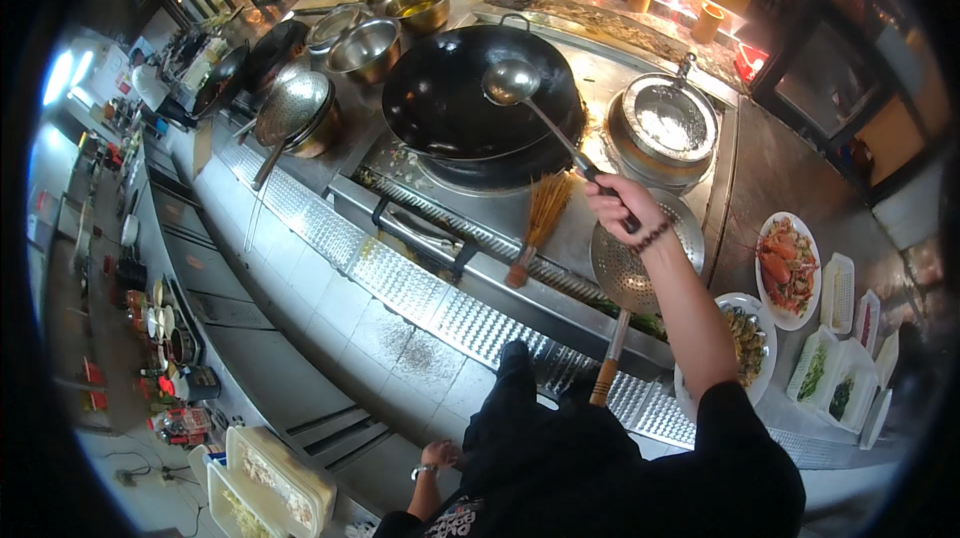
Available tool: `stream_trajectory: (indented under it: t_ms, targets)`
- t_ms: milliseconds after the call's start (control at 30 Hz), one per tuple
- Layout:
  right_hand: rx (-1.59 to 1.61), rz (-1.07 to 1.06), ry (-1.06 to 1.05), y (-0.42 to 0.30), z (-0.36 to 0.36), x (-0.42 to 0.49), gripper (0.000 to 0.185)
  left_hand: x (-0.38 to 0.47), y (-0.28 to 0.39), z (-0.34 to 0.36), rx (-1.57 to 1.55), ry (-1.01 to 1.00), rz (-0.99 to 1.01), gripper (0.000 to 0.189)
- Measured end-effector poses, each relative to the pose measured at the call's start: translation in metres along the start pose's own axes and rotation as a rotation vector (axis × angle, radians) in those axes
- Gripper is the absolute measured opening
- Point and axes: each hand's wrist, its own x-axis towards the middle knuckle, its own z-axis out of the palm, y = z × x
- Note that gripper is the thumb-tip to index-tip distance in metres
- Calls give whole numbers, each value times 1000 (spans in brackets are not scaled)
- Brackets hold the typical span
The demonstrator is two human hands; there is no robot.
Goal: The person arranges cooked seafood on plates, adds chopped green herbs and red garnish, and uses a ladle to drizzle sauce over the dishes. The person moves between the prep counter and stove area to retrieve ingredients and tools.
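Note:
A metal ladle [512, 82] with a dark handle is gripped in my right hand [624, 206], its bowl over a large black wok [450, 95] on the range. Below that hand lies a perforated metal skimmer [626, 275] with a wooden handle. A bamboo wok brush [544, 219] rests to its left at the range's front edge. To the right of the wok stands a pot [670, 122] with a round strainer on top. My left hand [441, 454] hangs low beside my body, near the rear counter; its fingers look curled, and whether it holds anything is unclear.
Plates of lobster [787, 272] and shellfish [750, 343] stand at the right beside plastic baskets [832, 380]. Metal bowls [365, 50] and another strainer [292, 109] are left of the wok. Food tubs [281, 474] stand behind me. A person [150, 88] is far left.

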Motion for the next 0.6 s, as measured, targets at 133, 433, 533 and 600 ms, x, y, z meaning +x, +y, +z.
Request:
stream_trajectory:
  t_ms: [133, 433, 533, 600]
  targets:
    - [-465, -12, 288, 4, 6, 86, 8, -12, -31, -23, -132, 130, -202, 24]
    - [-999, -32, 424, 15, 13, 142, 6, 9, 13, -42, 146, -79, 27, 28]
    - [-457, -64, 374, 16, 25, 123, 5, 23, 34, -36, -216, -79, 90, 31]
    - [-379, -72, 354, 17, 30, 101, 5, 31, 44, -32, -133, -41, 78, 34]
